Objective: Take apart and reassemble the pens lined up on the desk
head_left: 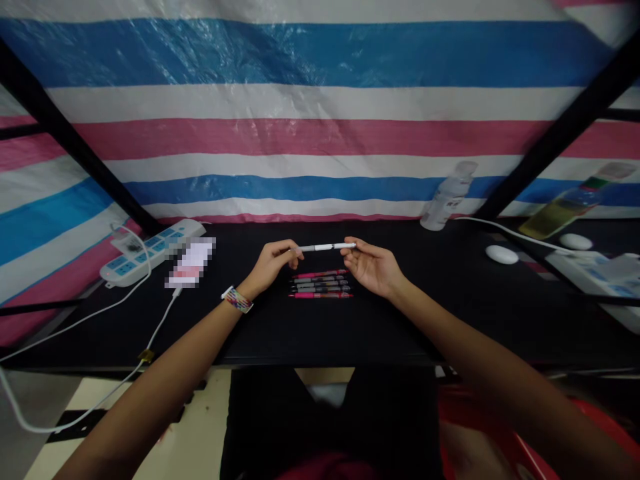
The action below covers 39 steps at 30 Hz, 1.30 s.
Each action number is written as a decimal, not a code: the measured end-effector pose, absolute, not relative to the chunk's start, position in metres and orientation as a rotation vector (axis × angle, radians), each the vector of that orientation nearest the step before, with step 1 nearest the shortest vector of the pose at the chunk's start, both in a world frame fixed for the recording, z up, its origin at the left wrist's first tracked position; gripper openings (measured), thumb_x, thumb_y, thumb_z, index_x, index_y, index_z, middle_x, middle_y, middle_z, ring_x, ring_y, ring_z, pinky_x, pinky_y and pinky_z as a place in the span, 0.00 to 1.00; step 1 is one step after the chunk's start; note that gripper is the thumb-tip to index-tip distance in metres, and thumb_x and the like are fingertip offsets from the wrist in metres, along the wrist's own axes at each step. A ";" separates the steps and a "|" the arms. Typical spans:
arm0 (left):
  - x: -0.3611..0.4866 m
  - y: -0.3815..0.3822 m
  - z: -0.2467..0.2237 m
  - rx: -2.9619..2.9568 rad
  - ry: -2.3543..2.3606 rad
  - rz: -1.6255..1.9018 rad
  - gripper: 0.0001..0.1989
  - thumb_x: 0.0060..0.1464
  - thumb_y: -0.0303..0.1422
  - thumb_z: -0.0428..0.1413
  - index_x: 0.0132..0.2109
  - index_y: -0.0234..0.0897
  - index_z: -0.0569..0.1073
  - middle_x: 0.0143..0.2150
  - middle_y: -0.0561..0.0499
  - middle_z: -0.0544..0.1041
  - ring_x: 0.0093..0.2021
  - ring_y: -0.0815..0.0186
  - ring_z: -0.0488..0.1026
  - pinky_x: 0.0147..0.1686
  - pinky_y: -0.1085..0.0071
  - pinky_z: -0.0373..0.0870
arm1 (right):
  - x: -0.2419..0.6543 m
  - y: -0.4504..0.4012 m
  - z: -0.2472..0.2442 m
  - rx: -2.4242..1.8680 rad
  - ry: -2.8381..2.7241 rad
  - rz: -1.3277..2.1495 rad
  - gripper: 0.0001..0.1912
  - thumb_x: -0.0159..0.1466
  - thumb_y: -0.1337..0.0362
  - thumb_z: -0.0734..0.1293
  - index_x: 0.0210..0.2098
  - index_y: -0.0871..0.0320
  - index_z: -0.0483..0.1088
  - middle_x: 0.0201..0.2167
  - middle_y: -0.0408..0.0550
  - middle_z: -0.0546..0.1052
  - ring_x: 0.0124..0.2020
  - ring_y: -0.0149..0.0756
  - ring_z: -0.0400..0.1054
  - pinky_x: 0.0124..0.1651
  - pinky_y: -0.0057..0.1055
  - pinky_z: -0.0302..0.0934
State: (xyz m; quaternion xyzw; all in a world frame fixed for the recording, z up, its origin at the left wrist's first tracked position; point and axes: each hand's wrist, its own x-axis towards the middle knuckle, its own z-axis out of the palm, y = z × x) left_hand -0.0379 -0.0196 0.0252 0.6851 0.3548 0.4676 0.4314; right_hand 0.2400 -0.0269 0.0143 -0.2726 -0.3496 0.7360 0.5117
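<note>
A white pen (323,247) is held level above the black table, one end in each hand. My left hand (278,261), with a colourful woven band at the wrist, pinches its left end, which looks grey or clear. The fingers of my right hand (373,265) are closed on the right end, palm turned partly up. Just below and nearer to me, several pens (321,285) lie side by side in a row, pink ones at the top and bottom and grey ones between. Both hands are apart from that row.
On the left lie a white power strip (125,265) and a blurred-out phone (193,261) on a charging cable (165,319). A clear bottle (447,200), a bottle of yellowish liquid (563,212), and white rounded objects (502,255) stand or lie at right. A striped sheet (300,140) hangs behind.
</note>
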 end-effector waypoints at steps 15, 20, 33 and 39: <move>-0.041 -0.016 0.022 1.768 0.920 1.130 0.12 0.64 0.38 0.62 0.34 0.36 0.81 0.26 0.51 0.76 0.30 0.67 0.74 0.35 0.69 0.73 | 0.235 -0.028 0.011 -0.857 -1.203 1.327 0.16 0.61 0.54 0.79 0.44 0.57 0.85 0.36 0.51 0.85 0.32 0.37 0.76 0.40 0.38 0.76; -0.042 -0.015 0.017 1.818 0.949 1.101 0.10 0.64 0.39 0.63 0.39 0.36 0.81 0.30 0.50 0.78 0.31 0.66 0.75 0.35 0.69 0.73 | 0.235 -0.026 0.001 -0.962 -1.479 1.015 0.14 0.63 0.53 0.78 0.43 0.55 0.86 0.37 0.50 0.85 0.36 0.41 0.78 0.47 0.43 0.74; -0.042 -0.017 0.014 2.318 1.066 0.863 0.04 0.63 0.31 0.61 0.39 0.39 0.82 0.40 0.49 0.84 0.43 0.59 0.77 0.48 0.62 0.70 | 0.240 -0.030 0.000 -0.991 -2.105 0.464 0.10 0.71 0.68 0.69 0.46 0.54 0.84 0.44 0.52 0.87 0.47 0.47 0.79 0.55 0.46 0.70; -0.042 -0.017 0.015 2.383 1.017 0.814 0.06 0.63 0.29 0.60 0.39 0.40 0.82 0.40 0.49 0.84 0.43 0.58 0.78 0.52 0.58 0.69 | 0.240 -0.029 -0.004 -0.999 -2.172 0.399 0.10 0.71 0.68 0.69 0.45 0.55 0.84 0.44 0.54 0.85 0.48 0.48 0.78 0.55 0.47 0.71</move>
